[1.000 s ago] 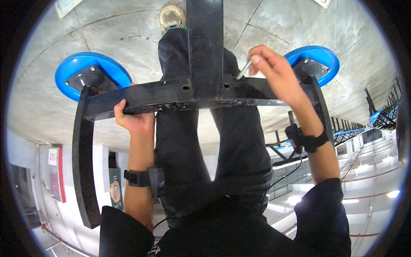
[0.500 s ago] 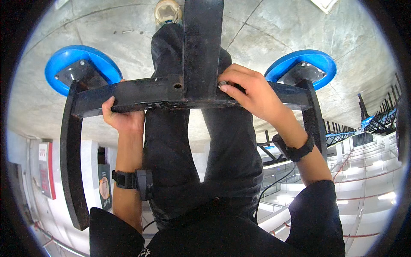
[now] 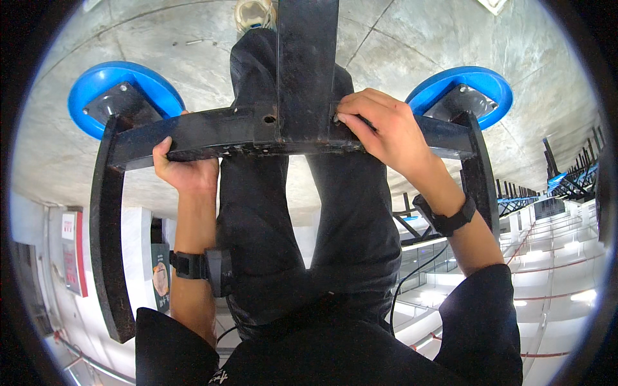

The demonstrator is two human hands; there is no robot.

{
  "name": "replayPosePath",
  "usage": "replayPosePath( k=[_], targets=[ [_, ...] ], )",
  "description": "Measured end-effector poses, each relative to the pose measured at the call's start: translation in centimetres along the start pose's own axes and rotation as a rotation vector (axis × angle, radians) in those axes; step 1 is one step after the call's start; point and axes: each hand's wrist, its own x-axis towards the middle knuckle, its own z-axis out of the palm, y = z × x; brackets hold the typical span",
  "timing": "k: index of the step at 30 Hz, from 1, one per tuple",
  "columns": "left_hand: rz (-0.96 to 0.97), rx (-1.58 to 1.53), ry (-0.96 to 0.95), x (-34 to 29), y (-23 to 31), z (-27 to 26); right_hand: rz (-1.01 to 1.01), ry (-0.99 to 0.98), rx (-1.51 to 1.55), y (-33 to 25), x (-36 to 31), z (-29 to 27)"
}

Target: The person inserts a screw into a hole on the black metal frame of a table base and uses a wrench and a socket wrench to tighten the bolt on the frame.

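Left hand: the left hand [image 3: 187, 168] is partly closed around the lower edge of the crossbar [image 3: 209, 128], left of the post [image 3: 308, 64]; thumb on the near face, a fingertip showing at the upper edge.
Right hand: the right hand [image 3: 386, 128] is drawn to a pinch, thumb and forefinger nearly together at a small metal part [image 3: 336, 118]; remaining fingers bent.
Metal part: just right of the post, at the crossbar; mostly covered by the fingertips. Whether it is seated in a hole cannot be told.
Crossbar: black, spanning both trouser legs [image 3: 261, 219]; location of the work.
Post: black, meeting the crossbar at mid-length and running to the upper edge of the view.
Hole: one dark hole [image 3: 269, 119] in the crossbar, just left of the post.
End bars: left bar [image 3: 108, 238] and right bar [image 3: 481, 174], black, one at each crossbar end.
Discs: left disc [image 3: 168, 90] and right disc [image 3: 499, 96], blue, round, each with a dark plate.
Wrists: black left strap [image 3: 188, 264] and black right strap [image 3: 456, 222].
Floor: grey floor [image 3: 412, 45], with small loose pieces [image 3: 193, 42] near the shoe [image 3: 253, 14].
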Motion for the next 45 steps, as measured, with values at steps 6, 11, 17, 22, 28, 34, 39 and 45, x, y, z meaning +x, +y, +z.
replayPosePath(
  k=[6,11,17,22,28,34,39,45],
  targets=[
    [0.004,0.008,0.001,-0.2,0.1,0.2,-0.14,-0.071,-0.095,0.1,0.4,-0.3],
    [-0.083,-0.057,-0.094,-0.5,0.6,-0.1,-0.067,-0.089,-0.048,0.3,0.5,-0.5],
    [-0.206,0.381,0.185,-7.5,2.6,2.3,0.009,-0.055,0.084,0.6,0.3,-0.3],
    [-0.625,0.433,-0.203,-17.2,1.8,4.8,0.067,-0.108,0.089,0.8,0.1,-0.5],
    [-0.711,-0.043,-0.152,-10.8,-10.0,3.7,-0.017,-0.085,0.084,0.6,0.3,-0.4],
    [-0.714,-0.066,-0.147,-10.2,-10.8,3.0,-0.035,-0.067,0.12,0.7,0.0,-0.4],
    [-0.779,0.027,-0.119,-9.7,-9.8,2.7,-0.018,-0.139,0.11,1.2,0.2,-0.5],
    [-0.789,0.066,-0.133,-9.6,-9.8,2.5,-0.106,-0.139,0.066,1.3,0.7,-0.7]
  ],
)
